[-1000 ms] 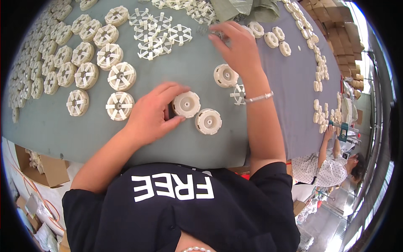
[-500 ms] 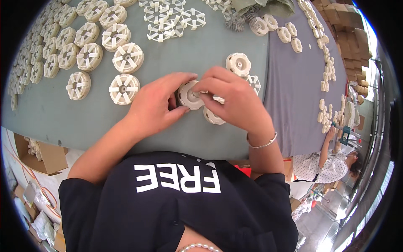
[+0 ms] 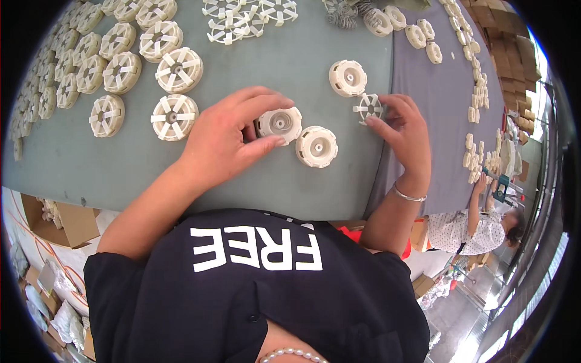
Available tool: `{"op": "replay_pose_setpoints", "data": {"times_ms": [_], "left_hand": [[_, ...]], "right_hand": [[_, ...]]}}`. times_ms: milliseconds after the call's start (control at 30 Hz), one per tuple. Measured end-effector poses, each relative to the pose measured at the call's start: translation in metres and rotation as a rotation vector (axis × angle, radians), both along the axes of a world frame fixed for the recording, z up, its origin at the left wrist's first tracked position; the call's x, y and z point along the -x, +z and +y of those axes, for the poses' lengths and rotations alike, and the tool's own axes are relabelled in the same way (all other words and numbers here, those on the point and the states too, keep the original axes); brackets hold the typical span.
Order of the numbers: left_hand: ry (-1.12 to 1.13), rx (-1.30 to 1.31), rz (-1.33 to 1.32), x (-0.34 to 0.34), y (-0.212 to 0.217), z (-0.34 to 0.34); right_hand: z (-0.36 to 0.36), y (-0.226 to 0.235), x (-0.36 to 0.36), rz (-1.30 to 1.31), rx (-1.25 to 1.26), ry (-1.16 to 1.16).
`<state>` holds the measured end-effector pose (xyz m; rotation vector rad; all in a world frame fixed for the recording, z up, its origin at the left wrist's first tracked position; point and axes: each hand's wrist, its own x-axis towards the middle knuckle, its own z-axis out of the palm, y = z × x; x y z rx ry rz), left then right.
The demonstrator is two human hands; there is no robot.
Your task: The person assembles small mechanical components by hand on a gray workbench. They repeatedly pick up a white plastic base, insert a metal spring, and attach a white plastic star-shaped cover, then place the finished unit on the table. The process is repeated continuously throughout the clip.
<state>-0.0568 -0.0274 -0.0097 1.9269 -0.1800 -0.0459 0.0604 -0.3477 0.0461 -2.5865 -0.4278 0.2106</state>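
Note:
My left hand (image 3: 227,130) is curled round a cream plastic round housing (image 3: 295,125), thumb on its near side and fingers on its far side. Inside that housing shows what looks like a coil spring (image 3: 280,123). Over to the right, my right hand (image 3: 407,130) has its thumb and fingers on a small white spoked ring (image 3: 367,109), pinching its right edge. A second open housing (image 3: 317,147) lies just right of the held one. Beyond the ring sits a third housing (image 3: 348,78), close to the ring's far edge.
Many housings topped with spoked rings (image 3: 174,117) fill the left of the grey-green table (image 3: 260,187). Loose spoked rings (image 3: 236,27) and coil springs (image 3: 342,15) lie at the far side. Further right, a co-worker (image 3: 466,233) sits by more rounds (image 3: 472,154) and a green tool (image 3: 501,189).
My right hand has left the housing and moved right to the spoked ring. A coil now shows in the housing, which my left hand still holds. The view has shifted slightly.

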Motion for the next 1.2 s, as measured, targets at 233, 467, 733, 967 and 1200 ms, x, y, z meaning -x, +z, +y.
{"op": "replay_pose_setpoints", "data": {"times_ms": [233, 467, 733, 967, 1200], "left_hand": [[-0.005, 0.067, 0.152, 0.003, 0.007, 0.005], [0.048, -0.001, 0.041, 0.009, 0.003, -0.001], [-0.037, -0.049, 0.103, 0.005, 0.011, 0.01], [-0.003, -0.022, 0.144, 0.008, 0.013, 0.01], [0.055, 0.125, 0.159, 0.012, 0.004, 0.011]], "right_hand": [[-0.001, -0.007, 0.012, 0.043, -0.13, 0.066], [-0.004, -0.017, 0.014, 0.057, -0.345, 0.007], [-0.025, -0.019, 0.006, 0.39, -0.294, -0.114], [0.005, -0.01, 0.02, -0.003, -0.171, -0.054], [-0.001, -0.008, 0.017, 0.126, -0.217, -0.053]]}}
